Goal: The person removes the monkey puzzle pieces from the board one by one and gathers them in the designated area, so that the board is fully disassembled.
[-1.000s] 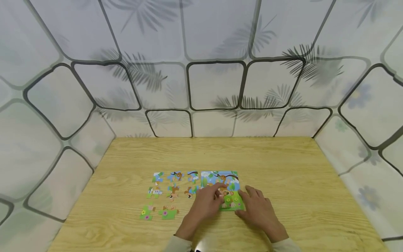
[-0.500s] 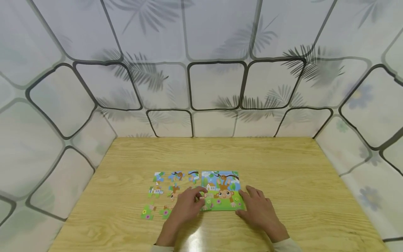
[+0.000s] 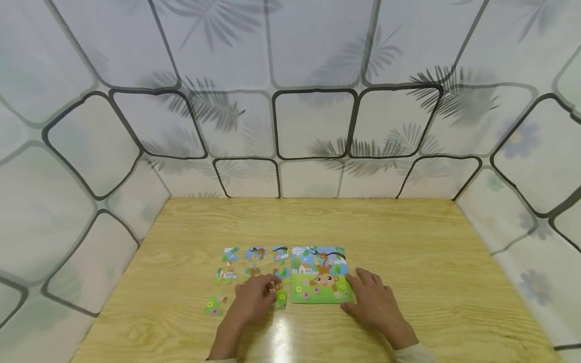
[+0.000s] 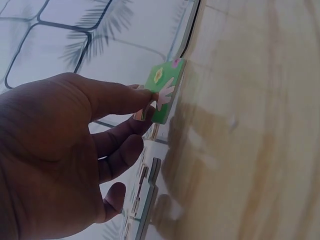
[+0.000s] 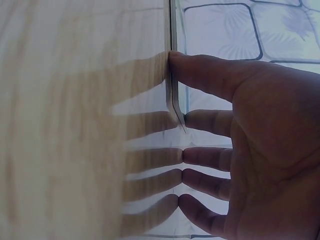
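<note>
My left hand (image 3: 255, 298) pinches a green jigsaw puzzle piece (image 4: 165, 87) with a yellow flower and a pale monkey hand on it. The piece stands tilted close over the table in the left wrist view, at the lower right of the loose pieces. A square picture board (image 3: 317, 297) showing a monkey, a house and flowers lies flat to its right. Fingers spread, my right hand (image 3: 374, 306) rests its fingertips on the table, with thumb and index at the board's right edge.
Several loose puzzle pieces, among them a house piece (image 3: 225, 273) and a green corner piece (image 3: 214, 304), lie in spaced rows left of the board. Some are partly hidden under my left hand. A patterned curtain (image 3: 313, 126) surrounds the wooden table (image 3: 408, 227).
My left hand has carried the green puzzle piece leftward off the picture board to the loose pieces, uncovering the board's picture. The right hand has stayed in place.
</note>
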`<action>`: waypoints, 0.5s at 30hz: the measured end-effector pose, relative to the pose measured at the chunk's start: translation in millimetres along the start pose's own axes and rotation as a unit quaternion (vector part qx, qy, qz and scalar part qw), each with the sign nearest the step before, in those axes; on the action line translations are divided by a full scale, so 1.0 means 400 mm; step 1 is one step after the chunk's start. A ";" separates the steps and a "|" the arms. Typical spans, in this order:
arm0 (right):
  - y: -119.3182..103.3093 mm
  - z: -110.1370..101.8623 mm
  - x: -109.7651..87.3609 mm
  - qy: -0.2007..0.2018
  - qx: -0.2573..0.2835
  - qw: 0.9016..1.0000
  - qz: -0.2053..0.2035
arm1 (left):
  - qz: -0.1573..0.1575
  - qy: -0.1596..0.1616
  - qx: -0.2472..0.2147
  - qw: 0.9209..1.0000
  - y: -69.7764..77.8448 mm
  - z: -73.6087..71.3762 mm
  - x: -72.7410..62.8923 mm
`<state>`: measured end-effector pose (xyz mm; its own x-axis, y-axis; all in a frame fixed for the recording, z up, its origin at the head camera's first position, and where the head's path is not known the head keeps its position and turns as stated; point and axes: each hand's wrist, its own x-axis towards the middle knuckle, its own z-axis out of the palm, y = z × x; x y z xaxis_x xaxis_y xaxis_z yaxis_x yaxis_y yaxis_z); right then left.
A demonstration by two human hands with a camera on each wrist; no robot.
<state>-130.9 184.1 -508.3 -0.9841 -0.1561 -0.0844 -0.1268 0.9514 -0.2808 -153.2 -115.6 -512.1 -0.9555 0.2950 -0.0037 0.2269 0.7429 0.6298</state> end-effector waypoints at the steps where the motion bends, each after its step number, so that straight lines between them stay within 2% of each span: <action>1: 0.000 0.001 0.001 -0.001 0.000 1.000 0.000 | -0.003 0.000 0.006 1.000 0.000 0.001 -0.002; 5: -0.002 0.005 0.002 -0.005 0.001 1.000 0.001 | -0.009 -0.002 0.024 1.000 0.002 0.005 -0.008; 11: -0.002 0.005 0.000 -0.005 0.001 1.000 -0.002 | 0.000 0.008 0.052 0.999 0.002 0.013 -0.020; 15: -0.001 0.000 0.004 -0.005 0.000 1.000 0.000 | -0.001 0.014 0.049 0.999 0.000 0.016 -0.015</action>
<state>-132.4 183.3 -508.3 -0.9827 -0.1589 -0.0948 -0.1267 0.9514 -0.2808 -146.2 -113.6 -517.1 -0.9603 0.2783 0.0171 0.2415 0.7995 0.5501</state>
